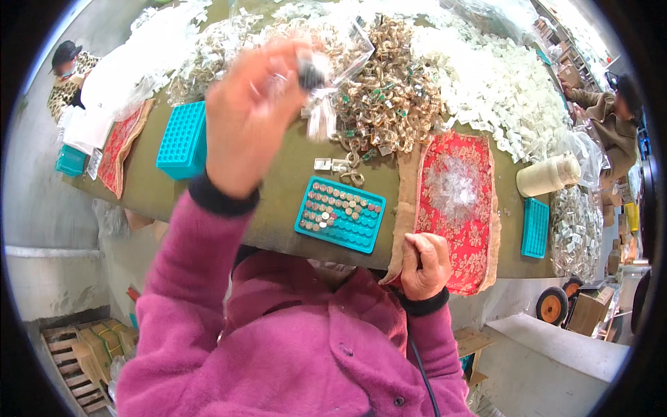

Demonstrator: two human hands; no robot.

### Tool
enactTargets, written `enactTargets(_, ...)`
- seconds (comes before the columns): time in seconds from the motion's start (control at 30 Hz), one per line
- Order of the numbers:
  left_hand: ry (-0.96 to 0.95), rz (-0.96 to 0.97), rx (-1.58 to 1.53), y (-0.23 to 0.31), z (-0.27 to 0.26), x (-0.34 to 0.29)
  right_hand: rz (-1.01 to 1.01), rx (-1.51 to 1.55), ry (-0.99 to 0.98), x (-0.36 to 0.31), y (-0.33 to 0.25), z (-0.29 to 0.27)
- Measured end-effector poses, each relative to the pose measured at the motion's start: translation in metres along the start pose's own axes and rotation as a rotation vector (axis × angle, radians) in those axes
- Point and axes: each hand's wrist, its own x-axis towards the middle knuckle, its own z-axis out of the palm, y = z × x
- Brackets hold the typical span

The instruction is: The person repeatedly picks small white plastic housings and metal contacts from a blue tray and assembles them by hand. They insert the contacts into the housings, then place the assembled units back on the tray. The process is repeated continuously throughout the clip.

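My left hand point(244, 115) is raised over the table, blurred by motion, its fingers closed around a small dark round piece point(310, 73) with something clear at its side. Beyond it lies a heap of small clear and brownish parts point(389, 90) with bits of green. On the front edge of the red patterned cloth, my right hand point(425, 265) rests with curled fingers; whether anything is in them is hidden. Between the hands sits a teal tray point(358, 235) of round pockets, many filled with small round metal pieces. A few white and clear parts point(337, 165) lie just behind it.
Stacked teal trays point(182, 142) stand at left, another teal tray point(535, 228) at right. Clear plastic bits point(455, 184) cover part of the red cloth point(438, 149). A cream cylindrical container point(549, 174) lies near a large pile of white parts point(514, 90). Two other people are at the far sides.
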Motion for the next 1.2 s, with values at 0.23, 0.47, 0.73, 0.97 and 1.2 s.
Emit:
enactTargets(0.23,-0.527,0.369,0.497,-0.042,0.038,-0.031,0.031,-0.028,0.028,-0.001,0.003,0.003)
enactTargets(0.47,-0.642,0.315,0.775,-0.080,0.053,-0.043,0.014,-0.036,0.027,0.003,0.001,0.003)
enactTargets(0.73,-0.476,0.050,0.360,-0.098,0.042,-0.044,0.103,-0.017,-0.031,-0.005,0.006,0.001)
enactTargets(0.97,-0.494,0.315,0.616,-0.097,0.046,-0.058,0.189,0.118,-0.036,0.015,-0.021,-0.009)
enactTargets(1.2,-0.475,0.452,0.623,-0.097,0.052,-0.050,-0.098,0.004,0.004,0.045,-0.118,-0.084)
